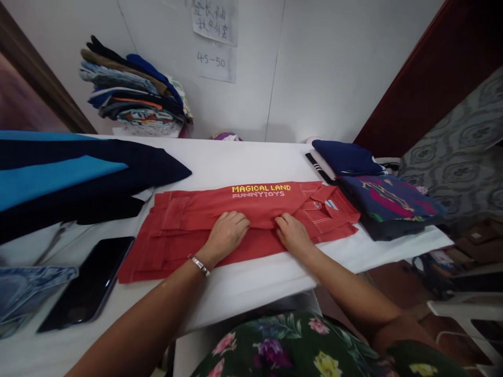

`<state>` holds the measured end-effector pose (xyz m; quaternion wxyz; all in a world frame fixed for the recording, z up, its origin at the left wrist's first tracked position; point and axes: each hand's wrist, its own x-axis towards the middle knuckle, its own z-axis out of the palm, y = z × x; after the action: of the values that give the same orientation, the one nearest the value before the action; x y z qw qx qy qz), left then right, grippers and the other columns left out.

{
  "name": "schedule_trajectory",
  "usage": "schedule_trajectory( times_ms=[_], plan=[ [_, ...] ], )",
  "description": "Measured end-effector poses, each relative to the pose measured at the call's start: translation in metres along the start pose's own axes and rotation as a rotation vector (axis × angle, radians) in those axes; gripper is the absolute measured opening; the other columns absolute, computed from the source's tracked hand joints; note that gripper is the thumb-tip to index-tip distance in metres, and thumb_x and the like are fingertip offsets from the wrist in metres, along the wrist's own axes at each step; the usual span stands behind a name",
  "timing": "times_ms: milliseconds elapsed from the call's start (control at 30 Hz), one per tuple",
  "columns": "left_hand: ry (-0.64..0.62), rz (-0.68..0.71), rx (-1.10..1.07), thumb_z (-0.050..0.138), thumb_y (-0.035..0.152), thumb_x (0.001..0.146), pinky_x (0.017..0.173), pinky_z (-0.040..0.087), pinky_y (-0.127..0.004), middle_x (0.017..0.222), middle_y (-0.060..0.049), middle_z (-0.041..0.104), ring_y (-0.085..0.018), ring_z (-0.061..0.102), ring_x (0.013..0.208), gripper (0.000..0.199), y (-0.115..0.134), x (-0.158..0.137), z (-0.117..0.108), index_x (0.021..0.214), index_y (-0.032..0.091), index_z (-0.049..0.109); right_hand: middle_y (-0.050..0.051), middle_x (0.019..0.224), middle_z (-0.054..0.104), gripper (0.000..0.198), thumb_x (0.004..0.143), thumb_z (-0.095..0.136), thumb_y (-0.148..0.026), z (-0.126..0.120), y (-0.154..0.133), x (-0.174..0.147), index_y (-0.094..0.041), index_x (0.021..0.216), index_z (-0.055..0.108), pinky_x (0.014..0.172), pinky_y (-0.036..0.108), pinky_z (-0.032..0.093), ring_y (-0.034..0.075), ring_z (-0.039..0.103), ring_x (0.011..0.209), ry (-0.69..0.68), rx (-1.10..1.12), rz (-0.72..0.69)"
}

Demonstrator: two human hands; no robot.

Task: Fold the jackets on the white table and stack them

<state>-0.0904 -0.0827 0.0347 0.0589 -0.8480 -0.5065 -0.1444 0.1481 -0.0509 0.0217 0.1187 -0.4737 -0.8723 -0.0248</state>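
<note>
A red button-up shirt [196, 207] with "MAGICAL LAND FUNNYTOYS" printed on its back lies across the white-covered table, its collar to the right. One side is folded over lengthwise, so the collar and a button show at the right end. My left hand [228, 234], with a silver bracelet at the wrist, pinches the near edge of the folded layer around the middle. Farther right along the same edge, my right hand [293, 234] also has its fingers closed on the red cloth. The fingertips of both hands are partly hidden by the hands themselves.
Folded clothes [348, 157] are stacked at the right, touching the shirt's collar end. A black phone [90, 285] and dark blue garments [153, 162] lie on the left. A tall pile of clothes [133, 94] stands against the wall behind the white table [236, 162].
</note>
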Motion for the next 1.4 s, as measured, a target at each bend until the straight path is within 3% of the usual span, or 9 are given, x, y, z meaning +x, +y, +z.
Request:
schedule_trajectory(
  times_ms=[167, 433, 567, 733, 800, 933, 1067, 1267, 1400],
  plan=[
    [0.027, -0.046, 0.018, 0.041, 0.012, 0.094, 0.078, 0.038, -0.037, 0.098, -0.008, 0.066, -0.022, 0.054, 0.088, 0.025, 0.001, -0.002, -0.005, 0.095, 0.019, 0.065, 0.01, 0.1, 0.059, 0.03, 0.086, 0.042, -0.004, 0.004, 0.004, -0.004, -0.018, 0.102, 0.063, 0.079, 0.031, 0.045, 0.022, 0.055, 0.09, 0.128, 0.079, -0.06],
    [-0.08, -0.175, 0.05, 0.043, 0.002, 0.085, 0.074, 0.038, -0.038, 0.09, -0.007, 0.063, -0.023, 0.054, 0.085, 0.025, -0.003, -0.002, 0.001, 0.083, 0.019, 0.061, 0.006, 0.089, 0.06, 0.024, 0.08, 0.046, -0.001, 0.005, 0.007, -0.01, -0.018, 0.083, 0.062, 0.07, 0.026, 0.042, 0.017, 0.054, 0.082, -0.021, 0.091, -0.209],
    [-0.097, -0.2, -0.012, 0.047, 0.002, 0.081, 0.076, 0.04, -0.037, 0.09, -0.007, 0.064, -0.023, 0.055, 0.085, 0.023, -0.005, -0.003, 0.0, 0.083, 0.019, 0.061, 0.003, 0.083, 0.062, 0.025, 0.074, 0.049, 0.0, -0.005, 0.003, -0.011, -0.019, 0.08, 0.063, 0.066, 0.024, 0.043, 0.015, 0.058, 0.077, -0.086, 0.3, -0.296],
    [-0.118, -0.154, -0.089, 0.049, 0.002, 0.076, 0.076, 0.042, -0.036, 0.089, -0.007, 0.065, -0.022, 0.056, 0.083, 0.023, -0.009, -0.005, -0.006, 0.082, 0.019, 0.063, 0.008, 0.098, 0.065, 0.025, 0.086, 0.046, -0.01, -0.025, -0.004, 0.021, -0.02, 0.095, 0.067, 0.082, 0.03, 0.051, 0.018, 0.062, 0.093, 0.168, 0.543, -0.347],
    [-0.127, -0.151, -0.094, 0.049, 0.003, 0.076, 0.077, 0.044, -0.037, 0.09, -0.007, 0.065, -0.022, 0.057, 0.083, 0.022, -0.01, -0.006, -0.008, 0.083, 0.019, 0.063, 0.012, 0.123, 0.062, 0.031, 0.093, 0.044, -0.021, -0.023, -0.006, 0.042, -0.02, 0.117, 0.065, 0.098, 0.039, 0.048, 0.021, 0.057, 0.115, 0.225, 0.503, -0.286],
    [-0.142, -0.172, -0.076, 0.047, 0.005, 0.078, 0.081, 0.046, -0.037, 0.093, -0.009, 0.066, -0.022, 0.058, 0.087, 0.024, -0.006, -0.008, -0.011, 0.088, 0.018, 0.065, 0.013, 0.155, 0.041, 0.049, 0.098, 0.044, -0.042, 0.004, -0.011, 0.068, -0.024, 0.143, 0.049, 0.114, 0.056, 0.029, 0.03, 0.035, 0.143, -0.034, 0.194, -0.197],
    [-0.183, -0.285, -0.07, 0.046, 0.003, 0.076, 0.08, 0.048, -0.035, 0.094, -0.009, 0.067, -0.021, 0.061, 0.088, 0.029, -0.005, -0.011, -0.019, 0.089, 0.019, 0.066, 0.014, 0.157, 0.037, 0.054, 0.1, 0.039, -0.048, 0.032, -0.012, 0.068, -0.023, 0.147, 0.045, 0.114, 0.057, 0.027, 0.032, 0.036, 0.143, -0.101, 0.034, -0.193],
    [-0.25, -0.509, -0.291, 0.051, 0.005, 0.068, 0.07, 0.049, -0.03, 0.09, -0.004, 0.072, -0.019, 0.064, 0.081, 0.029, -0.031, -0.024, -0.045, 0.085, 0.021, 0.069, 0.012, 0.155, 0.041, 0.053, 0.099, 0.038, -0.049, 0.038, -0.007, 0.063, -0.024, 0.145, 0.048, 0.113, 0.054, 0.03, 0.031, 0.04, 0.141, -0.059, 0.012, -0.195],
    [-0.001, -0.655, -0.323, 0.048, 0.013, 0.078, 0.085, 0.05, -0.031, 0.102, -0.006, 0.074, -0.02, 0.065, 0.095, 0.032, -0.06, -0.031, -0.048, 0.1, 0.02, 0.071, 0.012, 0.154, 0.043, 0.053, 0.099, 0.037, -0.049, 0.043, -0.005, 0.064, -0.025, 0.145, 0.049, 0.112, 0.055, 0.031, 0.031, 0.04, 0.14, -0.037, 0.0, -0.201]
  ],
)
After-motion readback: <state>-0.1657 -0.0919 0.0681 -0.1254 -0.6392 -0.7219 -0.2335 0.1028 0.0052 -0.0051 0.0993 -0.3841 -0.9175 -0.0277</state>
